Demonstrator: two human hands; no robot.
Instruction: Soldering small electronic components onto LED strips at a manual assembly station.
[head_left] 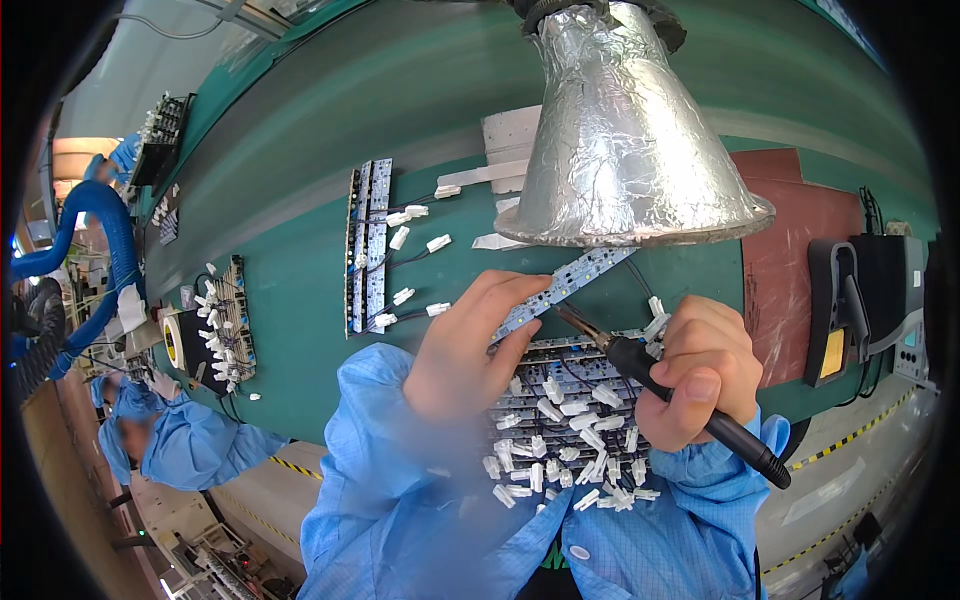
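Note:
Between the thumb and fingers of my left hand (478, 345) is a narrow LED circuit board strip (578, 282), slanting up to the right beneath a foil-covered hood (635, 140). My right hand (700, 375) is wrapped round the black handle of a soldering iron (640, 365). The iron's tip points up and left, close to the strip's lower edge; whether it touches cannot be told. Below both hands lie several more strips (590, 372), with a crowd of white plug connectors (580, 440) on dark wires in front of me.
Left of my hands stands a row of board strips (368, 250) with wired connectors. A soldering station (885, 300) with a stand and yellow sponge (833, 352) is at the right, by a reddish mat (785, 220). A co-worker in blue (180, 440) sits at left, near a blue hose (115, 230).

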